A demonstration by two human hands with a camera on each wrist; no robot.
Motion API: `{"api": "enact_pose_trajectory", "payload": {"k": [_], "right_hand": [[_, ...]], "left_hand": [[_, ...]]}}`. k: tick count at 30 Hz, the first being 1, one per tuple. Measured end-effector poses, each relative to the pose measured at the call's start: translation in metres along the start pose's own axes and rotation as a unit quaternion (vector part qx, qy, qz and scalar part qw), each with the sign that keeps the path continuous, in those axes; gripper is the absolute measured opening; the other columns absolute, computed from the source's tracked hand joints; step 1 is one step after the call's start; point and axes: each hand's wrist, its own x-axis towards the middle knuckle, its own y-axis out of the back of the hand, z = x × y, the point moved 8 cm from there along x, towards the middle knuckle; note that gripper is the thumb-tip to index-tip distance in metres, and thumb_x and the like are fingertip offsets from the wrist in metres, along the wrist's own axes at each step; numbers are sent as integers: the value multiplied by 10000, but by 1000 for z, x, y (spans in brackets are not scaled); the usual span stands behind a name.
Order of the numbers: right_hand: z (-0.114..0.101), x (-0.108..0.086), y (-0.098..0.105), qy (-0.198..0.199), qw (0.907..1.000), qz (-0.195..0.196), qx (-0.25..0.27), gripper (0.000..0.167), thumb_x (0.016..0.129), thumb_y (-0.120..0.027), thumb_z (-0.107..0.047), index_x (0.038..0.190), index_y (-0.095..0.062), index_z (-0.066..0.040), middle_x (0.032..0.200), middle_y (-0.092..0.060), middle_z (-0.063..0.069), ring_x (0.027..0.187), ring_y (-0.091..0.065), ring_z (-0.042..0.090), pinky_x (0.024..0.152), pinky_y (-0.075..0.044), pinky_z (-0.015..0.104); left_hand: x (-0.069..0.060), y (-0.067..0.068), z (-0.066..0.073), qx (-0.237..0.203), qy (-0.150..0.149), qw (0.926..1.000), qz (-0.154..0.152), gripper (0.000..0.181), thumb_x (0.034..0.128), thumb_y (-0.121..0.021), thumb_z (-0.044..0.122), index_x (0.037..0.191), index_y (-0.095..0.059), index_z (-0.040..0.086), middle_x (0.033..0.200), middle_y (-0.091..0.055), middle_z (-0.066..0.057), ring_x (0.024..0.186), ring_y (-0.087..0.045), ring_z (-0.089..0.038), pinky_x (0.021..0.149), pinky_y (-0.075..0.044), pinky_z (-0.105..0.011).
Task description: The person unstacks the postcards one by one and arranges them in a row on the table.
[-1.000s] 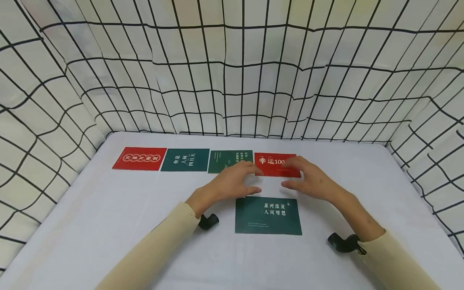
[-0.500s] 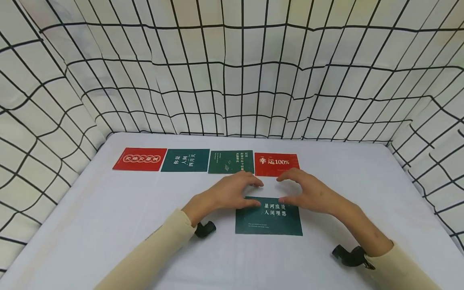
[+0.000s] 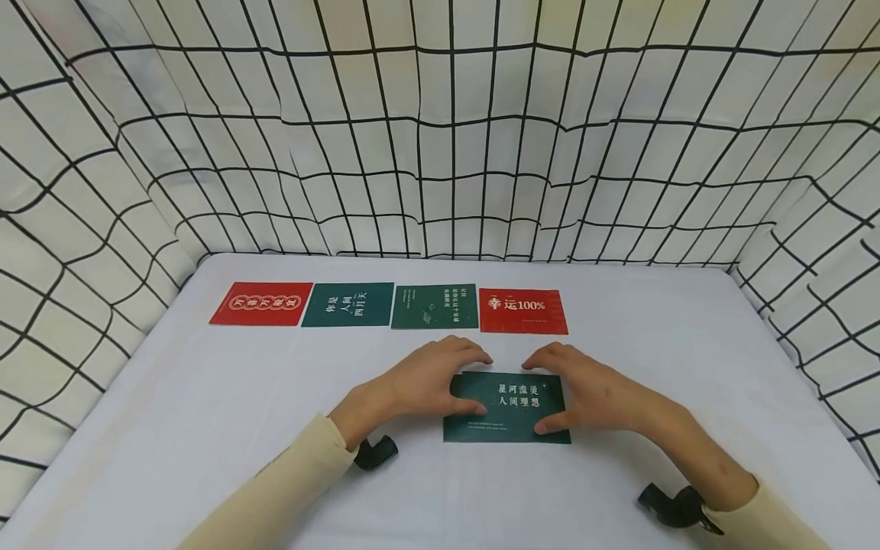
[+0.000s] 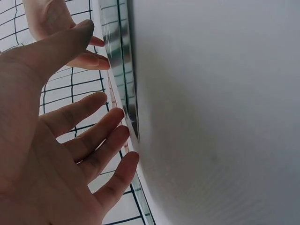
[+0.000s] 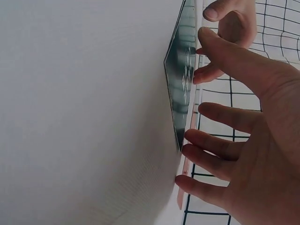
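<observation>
A dark green card [image 3: 505, 420] with white lettering lies flat on the white table, front centre. The left hand [image 3: 419, 382] is over its left edge, thumb above the card and fingers beyond its far edge. Over its right side is the right hand [image 3: 598, 389], thumb near the lower right corner. Both hands have relaxed, spread fingers and hold nothing; whether a fingertip touches the card cannot be told. The left wrist view shows the left hand [image 4: 70, 136] beside the card's edge; the right wrist view shows the right hand [image 5: 243, 136] beside the card [image 5: 178, 89].
Behind the hands, four cards lie in a row: a red one [image 3: 261, 304] at the left, a dark green one [image 3: 348, 305], a green one [image 3: 435, 308] and a red one [image 3: 524, 312] at the right. White walls with black netting [image 3: 451, 176] surround the table [image 3: 206, 428].
Both hands have moved back from the row toward the person, over the front green card. The two cards they partly covered in the row now show fully. The cards lie as before.
</observation>
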Motion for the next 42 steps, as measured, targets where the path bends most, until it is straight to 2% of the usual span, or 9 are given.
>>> {"api": "enact_pose_trajectory", "payload": {"k": [14,25,30,42], "right_hand": [[-10,-10,-5,153,9998,2,-152,931,665,-932,-570,1450,-577,-218,1482,-531,68,1356,-528,303,1004,-599,479],[-12,-14,-13,135,9989,43,-455,974,644,-947,-558,1476,-558,-235,1525,-506,67,1370,-532,308,1008,-596,486],[-15,-14,-12,252,9977,125,-613,953,665,-941,-547,1473,-563,-211,1517,-520,80,1352,-545,322,1010,-592,505],[-16,-17,-13,324,9979,205,-513,875,701,-939,-493,1439,-582,-187,1463,-551,52,1322,-556,289,995,-602,485]], "left_hand": [[-8,-5,4,11,-213,9997,100,758,822,-825,537,1464,-578,220,1494,-570,20,1384,-496,-185,1131,-503,-408],[-10,-7,8,109,-230,9997,3,783,812,-836,540,1469,-572,206,1499,-560,4,1396,-484,-198,1148,-476,-436],[-13,-8,10,172,-213,9996,-15,800,806,-840,543,1480,-560,215,1500,-552,9,1395,-477,-194,1154,-468,-440],[-15,-11,15,323,-299,9989,-128,865,782,-843,579,1506,-531,224,1515,-540,25,1408,-466,-172,1176,-437,-452]]}}
